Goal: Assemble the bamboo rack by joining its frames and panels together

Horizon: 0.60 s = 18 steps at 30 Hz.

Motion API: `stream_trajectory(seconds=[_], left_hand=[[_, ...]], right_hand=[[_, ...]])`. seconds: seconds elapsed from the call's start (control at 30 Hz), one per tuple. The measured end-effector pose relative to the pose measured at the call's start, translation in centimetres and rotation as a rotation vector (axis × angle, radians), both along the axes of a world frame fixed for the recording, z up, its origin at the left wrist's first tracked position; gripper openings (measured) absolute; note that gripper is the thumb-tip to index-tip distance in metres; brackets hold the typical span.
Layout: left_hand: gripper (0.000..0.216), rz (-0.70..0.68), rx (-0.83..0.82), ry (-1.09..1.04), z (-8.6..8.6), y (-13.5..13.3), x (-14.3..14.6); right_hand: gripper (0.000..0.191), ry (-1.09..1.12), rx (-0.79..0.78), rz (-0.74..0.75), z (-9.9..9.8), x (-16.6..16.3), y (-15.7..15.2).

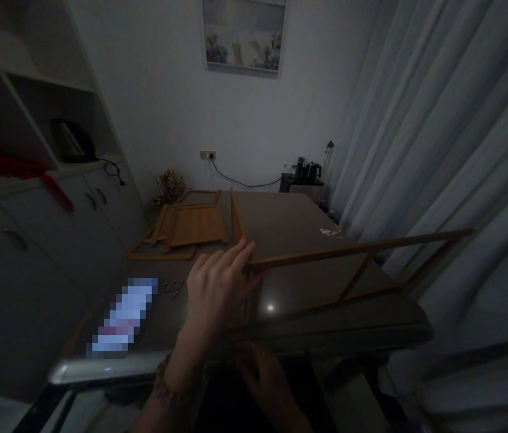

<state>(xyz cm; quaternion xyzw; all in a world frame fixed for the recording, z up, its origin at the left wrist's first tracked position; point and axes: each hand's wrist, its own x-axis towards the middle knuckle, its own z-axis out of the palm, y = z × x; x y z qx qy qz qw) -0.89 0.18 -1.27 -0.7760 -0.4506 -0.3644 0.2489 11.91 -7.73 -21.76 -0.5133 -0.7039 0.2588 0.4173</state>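
My left hand (217,288) is shut on the left end of a light wooden frame (357,248), fingers laid over its top rail. The frame stands on edge on the dark table (290,225), and its long rails run right, out past the table's end toward the curtain. Low at the table's front edge, my right hand (265,379) sits in shadow just beneath the frame's near corner, fingers curled; whether it holds anything is hidden by the dark.
Flat wooden panels and frames (188,227) lie stacked at the table's far left, with a slatted piece (236,218) on edge beside them. Small screws (172,288) lie near a blurred-out flat item (122,316). Cabinets (32,240) stand left, curtains (438,150) right.
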Motion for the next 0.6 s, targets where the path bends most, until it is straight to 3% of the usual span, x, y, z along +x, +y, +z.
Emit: stream_trajectory(seconds=[0.17, 0.33, 0.6], left_hand=[[0.045, 0.009, -0.002, 0.000, 0.0, 0.0, 0.0], [0.045, 0.009, 0.004, -0.004, 0.1, 0.0, 0.0], [0.045, 0.016, -0.002, 0.000, -0.1, 0.1, 0.0]], right_hand=[[0.020, -0.218, 0.095, -0.056, 0.7, 0.3, 0.3], [0.017, -0.259, 0.216, -0.147, 1.5, -0.1, 0.1], [0.037, -0.205, 0.399, -0.165, -0.2, -0.6, 0.2]])
